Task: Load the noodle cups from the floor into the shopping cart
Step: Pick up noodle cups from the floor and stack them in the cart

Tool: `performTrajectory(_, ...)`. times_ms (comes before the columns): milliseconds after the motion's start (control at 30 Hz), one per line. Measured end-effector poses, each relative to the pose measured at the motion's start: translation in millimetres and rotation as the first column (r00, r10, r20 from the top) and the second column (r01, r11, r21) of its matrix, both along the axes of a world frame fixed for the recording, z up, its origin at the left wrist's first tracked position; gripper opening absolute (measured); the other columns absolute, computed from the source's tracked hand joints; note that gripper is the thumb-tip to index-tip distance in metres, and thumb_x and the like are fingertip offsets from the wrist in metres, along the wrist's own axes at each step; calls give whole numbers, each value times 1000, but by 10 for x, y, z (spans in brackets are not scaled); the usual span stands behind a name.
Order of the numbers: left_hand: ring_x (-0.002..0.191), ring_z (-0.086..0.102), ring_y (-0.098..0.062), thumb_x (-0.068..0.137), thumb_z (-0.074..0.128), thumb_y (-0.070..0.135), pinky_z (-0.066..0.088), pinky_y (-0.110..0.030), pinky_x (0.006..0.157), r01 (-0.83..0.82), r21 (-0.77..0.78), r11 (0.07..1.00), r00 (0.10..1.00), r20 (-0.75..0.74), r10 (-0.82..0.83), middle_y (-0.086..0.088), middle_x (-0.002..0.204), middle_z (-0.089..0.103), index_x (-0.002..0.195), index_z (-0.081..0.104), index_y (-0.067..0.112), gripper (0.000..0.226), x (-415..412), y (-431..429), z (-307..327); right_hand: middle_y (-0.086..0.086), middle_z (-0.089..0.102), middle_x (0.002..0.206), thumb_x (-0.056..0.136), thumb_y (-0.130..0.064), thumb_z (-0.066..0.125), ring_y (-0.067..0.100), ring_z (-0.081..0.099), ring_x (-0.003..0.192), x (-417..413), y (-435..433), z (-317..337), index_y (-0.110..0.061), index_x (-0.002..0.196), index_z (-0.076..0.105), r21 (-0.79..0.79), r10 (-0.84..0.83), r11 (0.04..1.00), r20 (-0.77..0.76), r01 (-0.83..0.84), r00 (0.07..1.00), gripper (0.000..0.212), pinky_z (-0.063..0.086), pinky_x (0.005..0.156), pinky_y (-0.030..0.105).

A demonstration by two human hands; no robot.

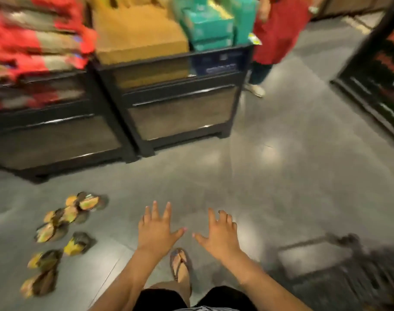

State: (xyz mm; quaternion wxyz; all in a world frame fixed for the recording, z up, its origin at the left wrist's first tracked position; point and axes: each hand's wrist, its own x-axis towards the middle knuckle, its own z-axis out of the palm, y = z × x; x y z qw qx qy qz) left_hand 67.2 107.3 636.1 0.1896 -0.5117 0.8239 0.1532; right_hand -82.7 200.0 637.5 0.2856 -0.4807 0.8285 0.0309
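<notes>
Several yellow and dark noodle cups (61, 234) lie scattered on the grey floor at the lower left, blurred by motion. My left hand (156, 230) hovers above the floor to the right of them, fingers spread, holding nothing. My right hand (220, 234) is beside it, also spread and empty. The black wire shopping cart (348, 272) shows at the lower right, heavily blurred. Neither hand touches a cup or the cart.
Dark display bins (180, 108) stacked with red, brown and teal packages stand ahead. A person in a red top (279, 30) stands at the far right end of the bins. A dark shelf (380, 70) lines the right edge. My sandalled foot (180, 265) is below my hands.
</notes>
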Motion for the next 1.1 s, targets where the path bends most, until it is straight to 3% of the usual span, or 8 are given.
performTrajectory(200,146,11,-37,79,27,83,17,-45,115,-346,9,938,938,-9,346,-18,160,6,154,7,27,96,1097,-441,-39,16,30,146,86,-69,45,35,27,134,827,-947,-60,-18,152,14,48,353,934,32,-354,935,89,29,107,44)
performTrajectory(467,146,7,-39,83,33,79,16,-49,115,-711,63,700,702,26,711,-16,160,5,154,7,30,91,1890,-457,-183,15,34,142,85,-69,48,33,30,131,1432,-1753,-158,-20,153,12,109,666,740,29,-664,746,91,29,107,41)
performTrajectory(633,144,13,-41,68,12,89,22,-50,113,-836,60,545,548,47,835,-19,159,9,154,10,29,105,2085,-708,-328,15,27,149,84,-69,50,33,25,137,1687,-2474,-294,-19,153,12,111,764,634,64,-765,643,93,27,110,41)
performTrajectory(767,144,12,-40,81,31,82,20,-48,115,-911,76,406,411,91,907,-18,160,3,154,3,28,95,2226,-1146,-487,16,30,147,82,-71,51,33,27,135,1897,-3182,-399,-19,153,11,160,841,522,68,-838,537,97,28,109,41)
performTrajectory(867,146,9,-38,82,31,80,16,-46,116,-949,108,297,306,84,948,-18,160,0,154,0,29,93,2263,-1552,-592,15,33,144,83,-71,49,32,30,132,1996,-3833,-409,-20,154,8,182,886,446,49,-877,461,96,28,107,40)
performTrajectory(1100,146,8,-37,85,32,76,16,-46,116,-982,122,147,156,71,985,-18,160,2,154,2,27,90,2457,-2432,-915,15,38,139,81,-73,49,32,33,130,2275,-5183,-637,-19,153,11,246,933,349,1,-904,360,97,32,104,39)
